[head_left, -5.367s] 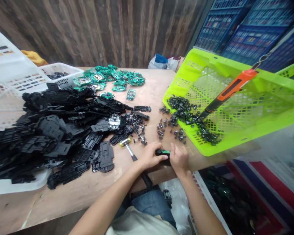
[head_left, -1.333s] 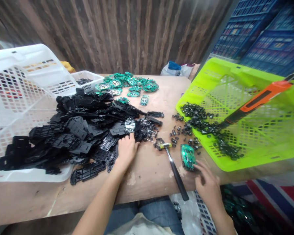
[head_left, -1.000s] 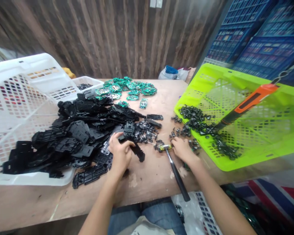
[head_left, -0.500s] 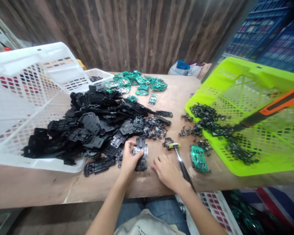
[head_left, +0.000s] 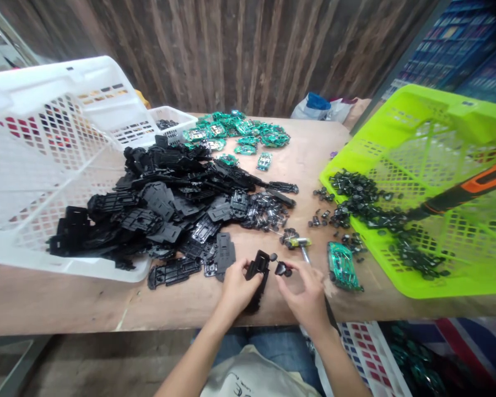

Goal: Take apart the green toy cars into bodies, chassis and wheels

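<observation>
My left hand (head_left: 240,286) grips a black toy car chassis (head_left: 259,267), tilted up off the table with its lower end in shadow. Close by on the right, my right hand (head_left: 308,292) pinches a small black wheel piece (head_left: 281,269) between thumb and fingers. A small round black wheel (head_left: 273,257) shows between the two parts; what it is fixed to is unclear. Another chassis (head_left: 225,256) lies left of my left hand. Behind my right hand is a hammer with a yellow head (head_left: 301,242), its handle partly hidden. A green toy car (head_left: 344,266) lies farther right.
Black chassis (head_left: 161,204) spill from a tipped white basket (head_left: 66,271). Wheel pieces (head_left: 355,193) spill from a tipped lime basket (head_left: 413,284), where an orange-and-black handled tool (head_left: 458,190) leans. Green car bodies (head_left: 240,129) and small clear-and-black parts (head_left: 268,212) lie on the table.
My left hand has moved right, and the chassis in it is now tilted up instead of flat. My right hand, which was resting on the table, now pinches a wheel piece.
</observation>
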`<state>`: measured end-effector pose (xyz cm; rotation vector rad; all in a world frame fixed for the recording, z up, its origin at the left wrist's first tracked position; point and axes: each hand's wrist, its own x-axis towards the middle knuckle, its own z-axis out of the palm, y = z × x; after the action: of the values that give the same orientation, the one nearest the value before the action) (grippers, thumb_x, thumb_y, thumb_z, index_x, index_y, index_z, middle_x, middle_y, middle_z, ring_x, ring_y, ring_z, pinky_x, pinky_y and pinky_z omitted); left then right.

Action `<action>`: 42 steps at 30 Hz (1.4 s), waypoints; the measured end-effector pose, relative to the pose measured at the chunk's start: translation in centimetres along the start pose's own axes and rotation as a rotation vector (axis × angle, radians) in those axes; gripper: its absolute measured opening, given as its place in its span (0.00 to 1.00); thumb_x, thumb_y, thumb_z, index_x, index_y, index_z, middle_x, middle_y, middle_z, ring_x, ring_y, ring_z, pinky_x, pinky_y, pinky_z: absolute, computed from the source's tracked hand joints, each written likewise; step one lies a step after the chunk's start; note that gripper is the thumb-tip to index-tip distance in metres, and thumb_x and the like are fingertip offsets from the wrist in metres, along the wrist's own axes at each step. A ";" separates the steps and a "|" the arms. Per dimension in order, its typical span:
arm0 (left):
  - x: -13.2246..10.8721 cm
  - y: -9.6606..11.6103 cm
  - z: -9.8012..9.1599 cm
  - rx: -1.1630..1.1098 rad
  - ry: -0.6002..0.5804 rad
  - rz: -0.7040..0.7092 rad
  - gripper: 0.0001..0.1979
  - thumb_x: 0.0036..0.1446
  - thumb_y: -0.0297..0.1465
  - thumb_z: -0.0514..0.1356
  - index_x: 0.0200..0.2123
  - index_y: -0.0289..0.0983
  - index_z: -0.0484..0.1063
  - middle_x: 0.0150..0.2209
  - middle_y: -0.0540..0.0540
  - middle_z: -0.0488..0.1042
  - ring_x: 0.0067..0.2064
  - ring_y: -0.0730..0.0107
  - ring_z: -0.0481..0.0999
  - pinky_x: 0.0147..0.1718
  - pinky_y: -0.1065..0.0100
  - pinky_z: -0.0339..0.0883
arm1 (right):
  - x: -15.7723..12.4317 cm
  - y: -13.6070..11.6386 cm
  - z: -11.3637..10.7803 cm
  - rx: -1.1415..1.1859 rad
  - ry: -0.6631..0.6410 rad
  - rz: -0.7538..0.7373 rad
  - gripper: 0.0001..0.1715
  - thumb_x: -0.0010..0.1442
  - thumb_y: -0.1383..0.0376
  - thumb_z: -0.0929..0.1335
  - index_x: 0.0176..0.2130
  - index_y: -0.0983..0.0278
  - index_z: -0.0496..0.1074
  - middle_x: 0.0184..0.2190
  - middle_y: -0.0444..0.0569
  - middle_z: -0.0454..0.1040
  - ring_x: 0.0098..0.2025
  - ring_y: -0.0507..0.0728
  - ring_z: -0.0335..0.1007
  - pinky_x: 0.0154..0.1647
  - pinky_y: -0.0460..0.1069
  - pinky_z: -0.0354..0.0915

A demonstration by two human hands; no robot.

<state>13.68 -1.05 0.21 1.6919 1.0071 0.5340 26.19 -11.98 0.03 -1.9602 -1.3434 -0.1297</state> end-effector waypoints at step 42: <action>3.2 0.6 -1.3 -0.648 0.302 -0.202 0.20 0.36 0.33 0.69 0.34 0.34 0.69 0.30 0.49 0.74 0.30 0.69 0.74 0.27 0.70 0.68 | 9.6 4.0 3.0 -0.292 -0.385 0.060 0.12 0.59 0.74 0.60 0.34 0.63 0.71 0.40 0.53 0.72 0.48 0.62 0.61 0.45 0.56 0.52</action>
<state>14.67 2.23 0.85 0.9425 1.0548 0.8867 32.84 -3.50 0.27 -2.3564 -1.5772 0.0907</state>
